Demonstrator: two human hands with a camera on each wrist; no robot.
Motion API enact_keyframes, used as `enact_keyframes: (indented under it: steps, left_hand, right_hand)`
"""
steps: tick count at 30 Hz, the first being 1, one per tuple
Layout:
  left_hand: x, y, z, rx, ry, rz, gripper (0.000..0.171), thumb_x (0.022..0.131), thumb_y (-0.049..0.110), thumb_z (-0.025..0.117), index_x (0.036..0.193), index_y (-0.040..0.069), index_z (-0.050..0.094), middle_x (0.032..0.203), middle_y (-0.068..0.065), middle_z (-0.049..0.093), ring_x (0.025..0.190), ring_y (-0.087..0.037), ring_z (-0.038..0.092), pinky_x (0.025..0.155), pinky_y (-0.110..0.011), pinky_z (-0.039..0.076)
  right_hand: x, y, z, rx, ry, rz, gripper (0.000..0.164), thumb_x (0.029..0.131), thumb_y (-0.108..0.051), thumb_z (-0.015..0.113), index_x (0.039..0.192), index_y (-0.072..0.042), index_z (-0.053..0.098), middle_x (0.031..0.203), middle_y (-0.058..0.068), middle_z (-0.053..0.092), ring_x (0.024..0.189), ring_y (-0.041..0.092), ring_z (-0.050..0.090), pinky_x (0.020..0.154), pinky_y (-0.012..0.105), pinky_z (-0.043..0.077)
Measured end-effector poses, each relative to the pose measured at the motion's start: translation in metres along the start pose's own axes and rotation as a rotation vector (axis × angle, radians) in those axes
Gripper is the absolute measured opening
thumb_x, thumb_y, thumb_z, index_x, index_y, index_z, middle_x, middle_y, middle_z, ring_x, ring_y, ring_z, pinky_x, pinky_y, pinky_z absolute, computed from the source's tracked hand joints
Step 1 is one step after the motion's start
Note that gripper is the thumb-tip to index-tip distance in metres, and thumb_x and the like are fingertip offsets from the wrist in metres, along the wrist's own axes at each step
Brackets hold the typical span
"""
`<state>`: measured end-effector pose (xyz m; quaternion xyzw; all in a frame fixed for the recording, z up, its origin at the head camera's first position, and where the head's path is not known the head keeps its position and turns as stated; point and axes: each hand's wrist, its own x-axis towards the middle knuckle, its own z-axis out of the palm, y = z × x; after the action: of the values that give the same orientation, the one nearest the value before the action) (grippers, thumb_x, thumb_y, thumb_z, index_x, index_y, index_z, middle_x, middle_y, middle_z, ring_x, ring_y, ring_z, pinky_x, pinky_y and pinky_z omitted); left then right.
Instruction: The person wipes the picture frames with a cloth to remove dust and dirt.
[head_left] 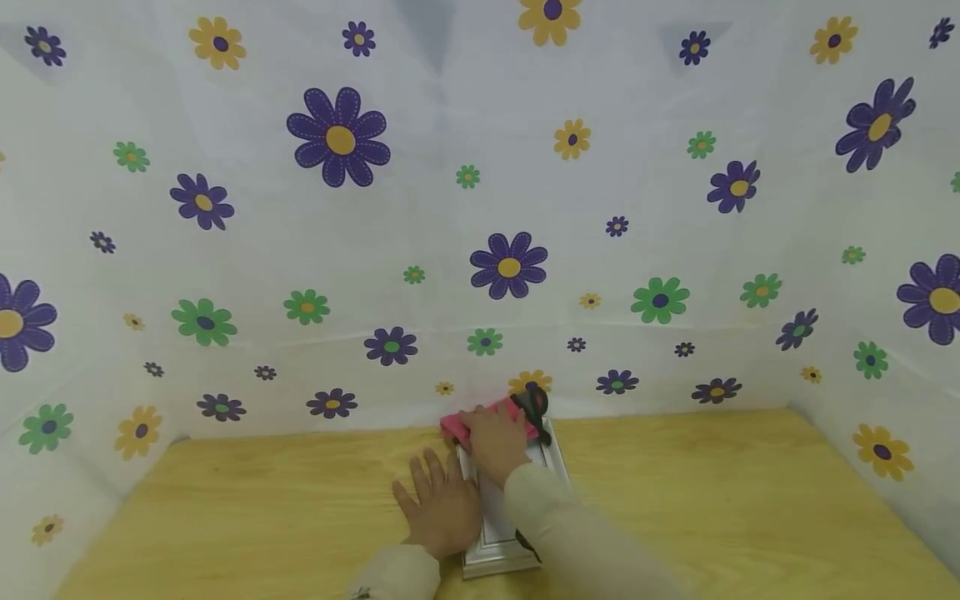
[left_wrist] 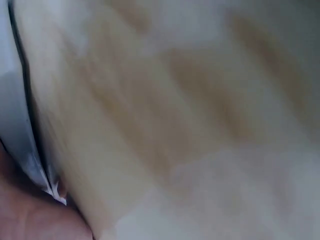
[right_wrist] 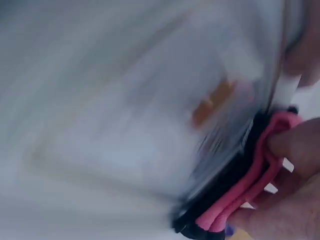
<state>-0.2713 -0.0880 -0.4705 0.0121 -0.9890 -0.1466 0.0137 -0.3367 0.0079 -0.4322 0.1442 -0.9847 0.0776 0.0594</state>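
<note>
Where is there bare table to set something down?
Two wide patches of table are bare: between the left hand and the floral sheet on the left, and from the white panel and right sleeve to the sheet on the right. The panel is crowded: left hand at its left edge, right hand gripping pink cloth at its far end.

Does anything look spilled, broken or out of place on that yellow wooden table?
Nothing stands out. The folded pink cloth with black trim is in the right hand over the silver-white rectangular frame, and the yellow wood-grain tabletop shows no spill. Wrist-view blur could hide fine scratches.
</note>
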Motion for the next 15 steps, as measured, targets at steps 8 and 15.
enact_keyframes:
  steps: [8, 15]
  left_hand:
    - [0.003, -0.004, -0.002, -0.002, 0.042, -0.07, 0.052, 0.093, 0.034, 0.028, 0.137, 0.006, 0.029, 0.142, -0.024, 0.014, 0.129, -0.043, 0.002, 0.093, -0.065, -0.003]
    - [0.002, 0.004, 0.007, -0.067, 0.064, -0.077, 0.052, 0.093, 0.034, 0.03, 0.14, 0.013, 0.024, 0.142, -0.024, 0.016, 0.129, -0.042, 0.003, 0.093, -0.065, -0.003]
  right_hand:
    - [-0.007, 0.071, -0.009, 0.257, -0.064, 0.064, 0.036, 0.091, -0.014, 0.047, 0.126, -0.023, 0.051, 0.127, 0.001, 0.049, 0.12, 0.02, 0.04, 0.096, 0.041, 0.033]
    - [-0.015, 0.093, -0.008, 0.273, -0.074, 0.029, 0.035, 0.092, -0.024, 0.048, 0.126, -0.025, 0.051, 0.127, 0.0, 0.05, 0.118, 0.02, 0.042, 0.093, 0.041, 0.036]
